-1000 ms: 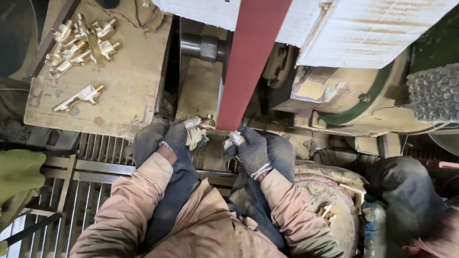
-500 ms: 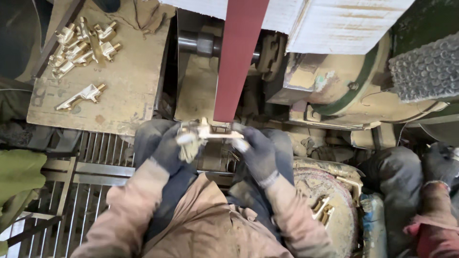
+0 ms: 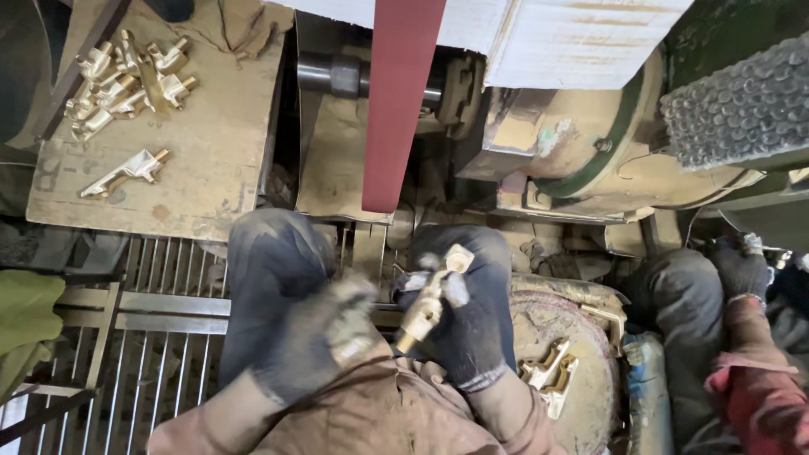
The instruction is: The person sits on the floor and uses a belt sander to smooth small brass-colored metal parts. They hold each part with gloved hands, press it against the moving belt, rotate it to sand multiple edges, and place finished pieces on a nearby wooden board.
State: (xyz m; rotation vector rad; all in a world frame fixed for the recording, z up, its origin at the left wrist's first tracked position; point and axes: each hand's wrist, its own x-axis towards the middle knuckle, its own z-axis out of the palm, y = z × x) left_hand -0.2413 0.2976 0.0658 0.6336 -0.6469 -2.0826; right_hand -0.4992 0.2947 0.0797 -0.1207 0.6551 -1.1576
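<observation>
My right hand (image 3: 459, 324), in a dark worn glove, grips a long brass tap fitting (image 3: 430, 299) held slanted above my knees. My left hand (image 3: 324, 337), also gloved and blurred by motion, is just to the left of the fitting's lower end; whether it touches the brass I cannot tell. Above both hands runs a red sanding belt (image 3: 400, 101), a hand's width away from the fitting. My knees in dark trousers (image 3: 270, 270) lie under the hands.
A dusty board (image 3: 211, 152) on the left carries a heap of brass fittings (image 3: 126, 76) and a single one (image 3: 126, 171). More brass parts (image 3: 552, 371) lie on a round drum at the right. Another person's gloved hand (image 3: 742, 270) is at the far right. A metal grate (image 3: 152, 337) is below left.
Both hands held the fitting level against the belt's lower end; now it is pulled back toward my body and tilted, mainly in my right hand. My left hand has dropped lower.
</observation>
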